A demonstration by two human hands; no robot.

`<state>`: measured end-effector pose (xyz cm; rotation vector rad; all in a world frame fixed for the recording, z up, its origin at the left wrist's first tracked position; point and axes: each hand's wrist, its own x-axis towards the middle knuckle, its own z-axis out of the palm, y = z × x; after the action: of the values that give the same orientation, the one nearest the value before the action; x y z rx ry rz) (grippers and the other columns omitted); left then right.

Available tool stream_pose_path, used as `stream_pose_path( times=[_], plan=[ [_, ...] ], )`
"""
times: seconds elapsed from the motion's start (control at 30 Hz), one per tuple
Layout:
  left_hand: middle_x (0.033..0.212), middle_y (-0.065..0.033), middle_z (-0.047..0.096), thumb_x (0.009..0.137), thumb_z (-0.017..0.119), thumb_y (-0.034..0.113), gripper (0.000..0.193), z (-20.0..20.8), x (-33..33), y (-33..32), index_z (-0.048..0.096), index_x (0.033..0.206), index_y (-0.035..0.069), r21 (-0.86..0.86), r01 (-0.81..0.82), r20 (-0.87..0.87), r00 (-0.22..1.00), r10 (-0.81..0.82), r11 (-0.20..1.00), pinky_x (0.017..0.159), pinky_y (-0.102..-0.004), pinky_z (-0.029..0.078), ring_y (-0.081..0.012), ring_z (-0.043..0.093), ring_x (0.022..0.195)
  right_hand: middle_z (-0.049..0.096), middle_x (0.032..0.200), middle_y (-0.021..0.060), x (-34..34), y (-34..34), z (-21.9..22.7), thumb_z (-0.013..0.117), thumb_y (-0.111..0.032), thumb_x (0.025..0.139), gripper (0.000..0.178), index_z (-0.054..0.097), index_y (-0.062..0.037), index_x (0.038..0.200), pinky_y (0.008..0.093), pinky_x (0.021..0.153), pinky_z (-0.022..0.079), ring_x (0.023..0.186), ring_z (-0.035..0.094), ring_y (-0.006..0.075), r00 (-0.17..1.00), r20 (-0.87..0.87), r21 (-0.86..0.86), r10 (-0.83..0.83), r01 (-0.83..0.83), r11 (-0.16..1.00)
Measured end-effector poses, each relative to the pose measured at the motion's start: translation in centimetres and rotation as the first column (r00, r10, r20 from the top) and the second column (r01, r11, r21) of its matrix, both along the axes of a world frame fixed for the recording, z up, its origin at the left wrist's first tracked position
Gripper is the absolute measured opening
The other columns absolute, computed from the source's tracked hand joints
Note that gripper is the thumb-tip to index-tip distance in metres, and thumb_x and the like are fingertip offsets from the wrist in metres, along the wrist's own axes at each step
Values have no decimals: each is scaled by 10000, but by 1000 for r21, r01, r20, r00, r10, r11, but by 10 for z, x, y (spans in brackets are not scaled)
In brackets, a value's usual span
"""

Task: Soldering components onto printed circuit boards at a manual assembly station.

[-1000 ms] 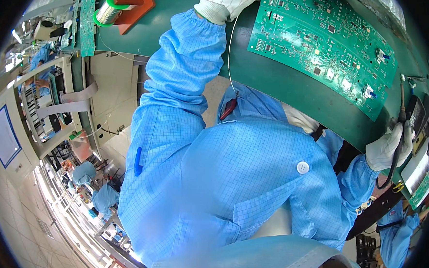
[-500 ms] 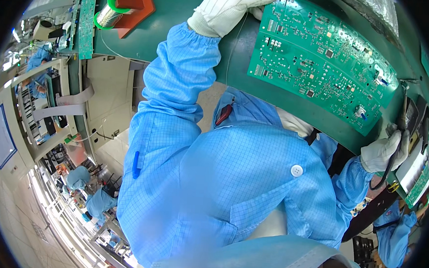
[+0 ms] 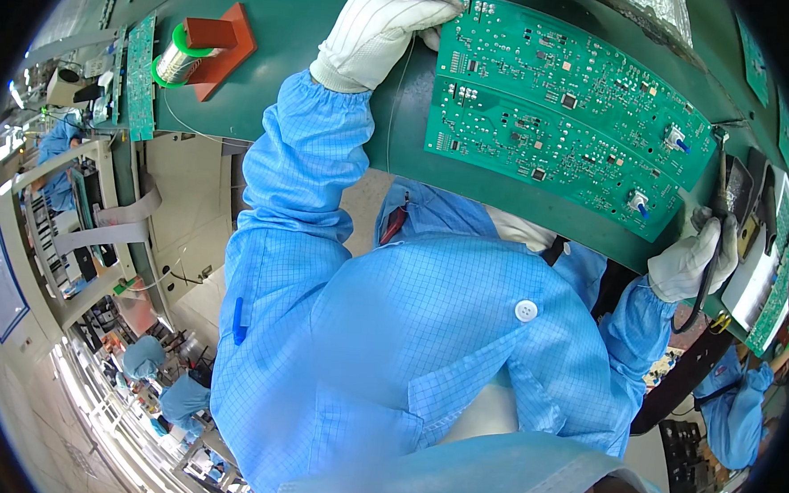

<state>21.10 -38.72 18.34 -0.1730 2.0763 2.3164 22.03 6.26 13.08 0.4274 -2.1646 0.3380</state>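
Observation:
A green circuit board [image 3: 557, 130], two joined panels with small parts and two blue-tipped components at the right end, lies on the green bench mat. My left hand [image 3: 379, 33], in a white glove, is closed at the board's far left corner. A thin solder wire [image 3: 397, 99] runs down from its pinched fingers; the fingertips are partly cut off by the top edge. Beside the board's right end, my gloved right hand [image 3: 693, 260] is wrapped round a soldering iron [image 3: 723, 179]. The iron points away from me, its tip close to the board's right edge and its cable looping below the hand.
A solder spool [image 3: 177, 64] sits on a red-brown stand [image 3: 230, 55] at the far left. More circuit boards [image 3: 141, 77] stand beyond it. Dark holders and a white tray [image 3: 767, 257] crowd the right side. A foil-covered object [image 3: 661, 12] lies behind the board. Co-workers [image 3: 729, 416] are in the background.
The whole view has shifted slightly, bringing the board and both hands a little leftward in the picture. Both hands keep their grips, and the iron stays beside the board's right end.

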Motion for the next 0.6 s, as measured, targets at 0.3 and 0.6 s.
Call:
stream_pose_path(
  times=[0.3, 0.6],
  plan=[
    [1214, -206, 591, 851, 664, -37, 276, -4, 2, -2, 434, 971, 58, -23, -44, 32, 998, 45, 999, 654, -231, 511, -111, 578, 765, 631, 1187, 195, 5, -19, 4, 657, 80, 928, 193, 678, 73, 1119, 328, 816, 630, 954, 713, 249, 981, 149, -453, 122, -42, 890],
    [1215, -206, 677, 964, 634, 119, 195, -14, 1, -7, 514, 1031, -19, -144, 34, -146, 988, -55, 989, 636, -237, 490, -100, 600, 722, 717, 1027, 212, 7, -32, 18, 631, -36, 948, 256, 622, 70, 1181, 341, 807, 596, 879, 714, 218, 949, 204, -800, 242, 19, 599]
  ],
)
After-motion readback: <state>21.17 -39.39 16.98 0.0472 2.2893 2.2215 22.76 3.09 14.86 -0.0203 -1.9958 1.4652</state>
